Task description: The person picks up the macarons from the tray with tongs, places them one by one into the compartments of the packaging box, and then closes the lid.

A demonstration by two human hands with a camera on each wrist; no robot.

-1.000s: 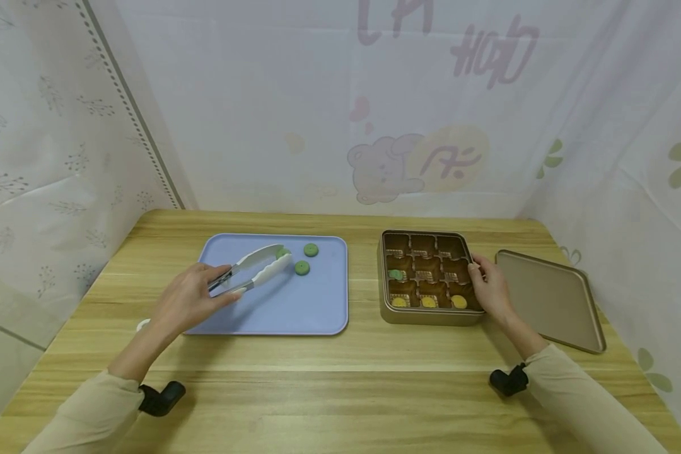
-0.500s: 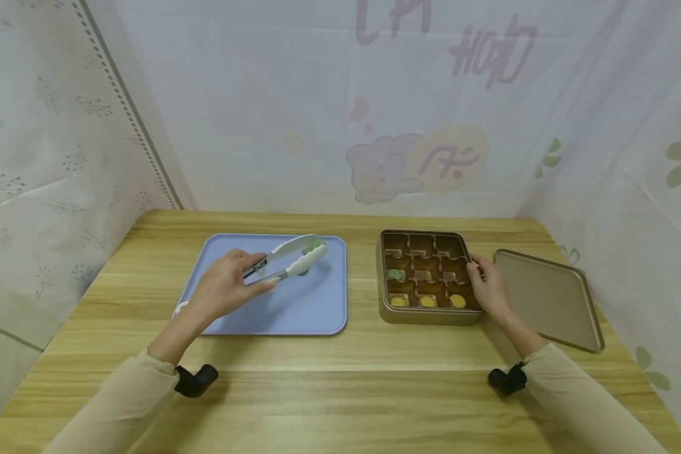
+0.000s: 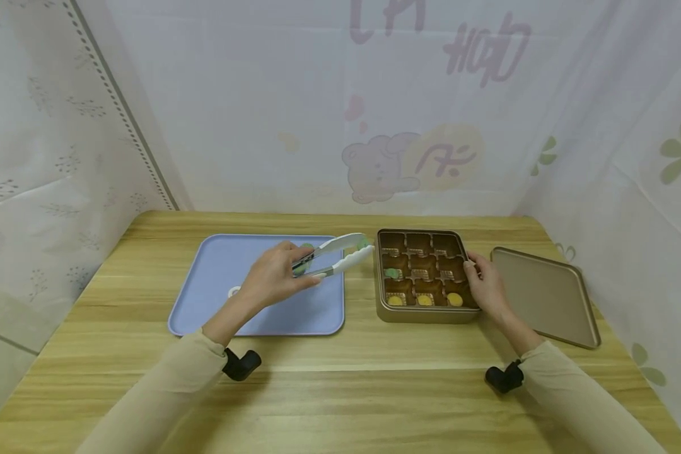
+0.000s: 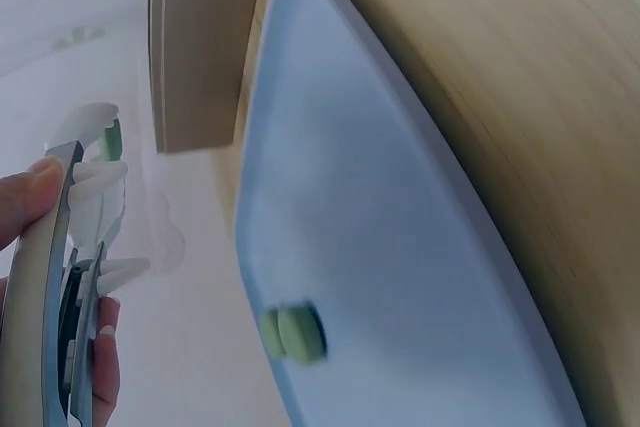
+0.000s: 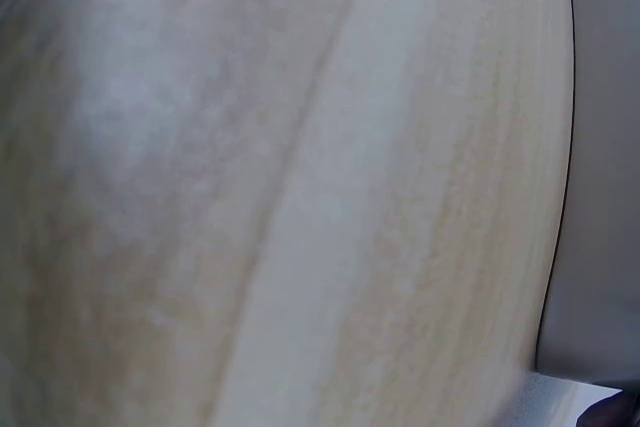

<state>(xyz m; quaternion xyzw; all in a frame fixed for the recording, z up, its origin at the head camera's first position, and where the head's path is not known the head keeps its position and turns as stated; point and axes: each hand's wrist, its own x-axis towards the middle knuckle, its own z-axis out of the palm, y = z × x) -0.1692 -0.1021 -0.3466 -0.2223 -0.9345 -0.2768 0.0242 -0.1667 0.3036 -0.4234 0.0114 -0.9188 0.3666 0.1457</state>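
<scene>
My left hand [image 3: 275, 274] grips a pair of tongs [image 3: 349, 260] with white tips, over the right edge of the blue tray [image 3: 204, 284]. Pinched between those tips is a small round green cookie [image 3: 363, 243], also visible in the left wrist view [image 4: 112, 140]. Two more green cookies [image 4: 300, 334] lie on the tray, partly hidden by hand and tongs in the head view. My right hand [image 3: 488, 287] holds the right side of a gold tin [image 3: 425, 316] with a brown divided insert. One compartment at its left has a green cookie [image 3: 392, 273]; the front row has yellow cookies [image 3: 425, 301].
The tin's gold lid [image 3: 545, 296] lies flat on the wooden table [image 3: 374, 391] at the right, beside the tin. A narrow strip of table separates tray and tin. A patterned cloth [image 3: 250, 113] hangs behind the table.
The left hand has carried the tongs rightward from over the tray to near the tin's left edge, with a green cookie between the tips. The right hand stays on the tin.
</scene>
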